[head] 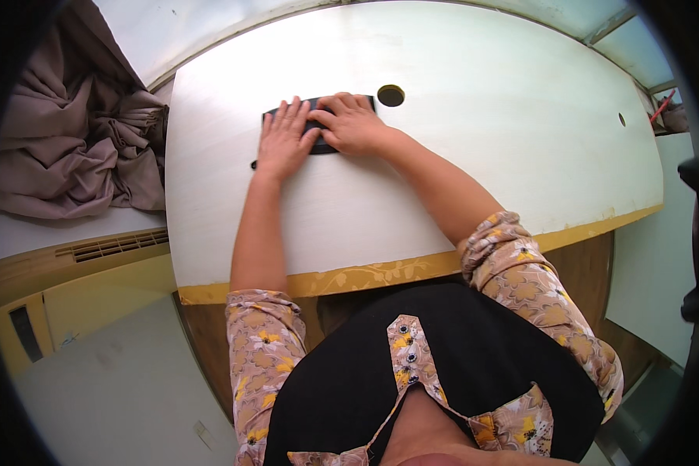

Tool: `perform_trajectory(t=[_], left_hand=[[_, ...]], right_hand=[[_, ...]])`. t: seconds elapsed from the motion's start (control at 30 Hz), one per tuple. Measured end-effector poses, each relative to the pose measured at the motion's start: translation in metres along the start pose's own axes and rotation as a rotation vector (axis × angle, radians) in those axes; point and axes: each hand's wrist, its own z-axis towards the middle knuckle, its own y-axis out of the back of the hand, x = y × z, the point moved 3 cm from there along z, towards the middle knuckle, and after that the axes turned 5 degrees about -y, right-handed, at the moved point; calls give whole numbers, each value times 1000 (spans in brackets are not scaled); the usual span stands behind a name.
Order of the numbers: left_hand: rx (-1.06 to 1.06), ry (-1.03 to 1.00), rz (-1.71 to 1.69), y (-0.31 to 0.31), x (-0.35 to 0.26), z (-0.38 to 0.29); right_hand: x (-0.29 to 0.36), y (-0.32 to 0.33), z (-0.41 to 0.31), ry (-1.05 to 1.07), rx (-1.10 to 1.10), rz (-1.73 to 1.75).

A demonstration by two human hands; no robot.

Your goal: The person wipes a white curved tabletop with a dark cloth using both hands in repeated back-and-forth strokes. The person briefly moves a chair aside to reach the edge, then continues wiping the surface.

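Observation:
A flat, dark, roughly rectangular item [324, 147] lies on the white tabletop [349, 209]; its material and kind are hard to make out under my hands. My left hand [285, 137] rests palm down over its left part, fingers stretched toward the far edge. Across its right part lies my right hand [352, 123], fingers somewhat bent and thumb pointing at the left thumb. Both hands press on the item from above, and much of its surface is hidden. A small black piece [254, 165] shows beside my left wrist.
A round cable hole [391, 95] sits just right of the item, and a smaller one [621, 119] is far right. Bunched mauve curtain [87, 134] hangs at the left, above a vent grille [122, 244]. Worn yellow edging [378, 272] runs along the table's near side.

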Motion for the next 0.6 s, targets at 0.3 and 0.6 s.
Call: perform_trajectory(t=[0.3, 0.6], left_hand=[[-7, 164, 54, 10, 106, -51], [-42, 158, 27, 8, 62, -101]], right_hand=[[83, -40, 72, 126, 19, 17], [91, -40, 16, 231, 8, 33]])
